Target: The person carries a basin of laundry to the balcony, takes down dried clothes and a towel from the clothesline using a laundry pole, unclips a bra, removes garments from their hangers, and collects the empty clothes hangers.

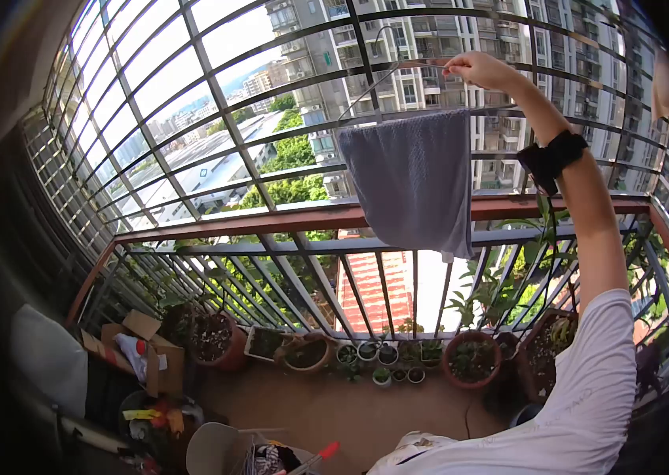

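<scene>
My right hand [478, 70] is raised at the upper right, its fingers pinched on the right-hand side of a thin wire clothes hanger [368, 89]. The hanger's hook points upward in front of the window bars. Draped over its lower bar is a grey-purple towel [412, 178], which hangs down past the red-brown rail. A black strap with a small device [554, 161] is around my right forearm. My left hand does not show.
Metal window bars [255, 176] and a balcony railing [323, 247] stand in front. Potted plants [471, 356] line the floor along it. At the left are a cardboard box [162, 360] and a bin of rubbish [159, 419]. A pale chair [212, 449] stands at the bottom.
</scene>
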{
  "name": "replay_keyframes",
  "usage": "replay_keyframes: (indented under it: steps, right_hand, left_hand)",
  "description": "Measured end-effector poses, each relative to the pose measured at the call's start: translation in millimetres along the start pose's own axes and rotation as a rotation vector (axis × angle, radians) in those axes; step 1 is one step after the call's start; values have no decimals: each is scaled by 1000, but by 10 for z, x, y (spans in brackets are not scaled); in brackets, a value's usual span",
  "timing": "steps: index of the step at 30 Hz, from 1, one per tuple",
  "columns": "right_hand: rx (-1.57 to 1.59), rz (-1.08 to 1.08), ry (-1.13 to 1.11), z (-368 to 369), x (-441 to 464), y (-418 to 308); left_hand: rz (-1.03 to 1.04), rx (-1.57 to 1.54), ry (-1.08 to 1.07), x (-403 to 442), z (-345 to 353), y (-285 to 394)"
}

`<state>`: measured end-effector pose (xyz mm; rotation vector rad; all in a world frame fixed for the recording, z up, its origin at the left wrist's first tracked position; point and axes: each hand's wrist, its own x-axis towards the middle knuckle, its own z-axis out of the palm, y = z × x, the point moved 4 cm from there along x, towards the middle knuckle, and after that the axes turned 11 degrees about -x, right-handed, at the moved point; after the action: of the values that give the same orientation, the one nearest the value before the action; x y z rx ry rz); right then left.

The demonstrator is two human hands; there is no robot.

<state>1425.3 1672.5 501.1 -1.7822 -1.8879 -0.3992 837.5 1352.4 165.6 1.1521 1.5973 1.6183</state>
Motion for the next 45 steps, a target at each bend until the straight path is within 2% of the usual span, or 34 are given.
replay_keyframes:
  steps: [3,4,5,6,7,11,13,15,16,17,18,20,21,24,26,30,32,35,39,40,42,44,45]
  right_hand:
    - [107,-109,45,-228,-255,-139]
    - [102,-132,-36,-244,-356,-125]
    - [192,-124,18,-125,-477,42]
    - [190,-182,5,46,-577,344]
    - [258,-196,-1,172,-739,342]
    - [659,-285,-64,825,-1989,-267]
    - [734,-549,-6,1293,-2230,-464]
    - [701,-326,-20,1986,-2534,-62]
    - [879,-110,-26,2370,-2636,-73]
    - [1013,19,-100,2539,-2701,-264]
    - [1148,161,-156,2706,-2774,-460]
    - [1292,241,-249,2898,-2827,-786]
    - [1299,222,-265,3010,-2806,-838]
    - [1231,109,-375,3101,-2749,-1280]
    - [1226,-10,-481,3291,-2711,-1376]
    - [1153,-63,-501,3151,-2836,-2238]
    - [1151,-160,-565,3151,-2907,-2441]
    - [1241,-226,-618,3046,-3019,-2762]
    - [1337,-192,-564,2557,-3231,-3409]
    - [1321,-97,-528,2404,-3320,-3637]
    - [1323,-77,-540,2389,-3408,-3721]
    - [1332,-26,-543,2260,-3504,-3908]
    - [1324,-3,-527,2159,-3576,-4063]
  left_hand:
    - [-78,-45,-19,-96,-255,-271]
    - [-130,-118,24,-154,-355,-350]
    - [-176,-196,79,-177,-405,-416]
    - [-11,-167,140,-188,-428,-375]
    - [-14,-77,189,-239,-488,-292]
    - [-40,-197,340,-500,-861,-166]
    - [33,-325,438,-683,-1132,-145]
    - [94,-396,584,-862,-1360,2]
    - [113,-516,628,-997,-1555,27]
    - [133,-641,672,-1139,-1721,33]
    - [130,-639,704,-1269,-1847,16]
    - [217,-541,898,-1498,-2130,14]
    - [222,-538,921,-1556,-2206,30]
    - [247,-359,1192,-1780,-2509,95]
    - [245,-355,1211,-1877,-2762,18]
    - [183,-323,1288,-2039,-3333,-591]
    - [132,-319,1342,-2078,-3603,-825]
    - [134,-322,1329,-2058,-4110,-945]
    - [191,-460,1051,-1787,-4965,-551]
    - [158,-447,1019,-1679,-5084,-361]
    - [166,-494,874,-1461,-5250,-55]
    - [163,-519,831,-1254,-5299,-46]
    - [203,-549,729,-1134,-5288,-72]
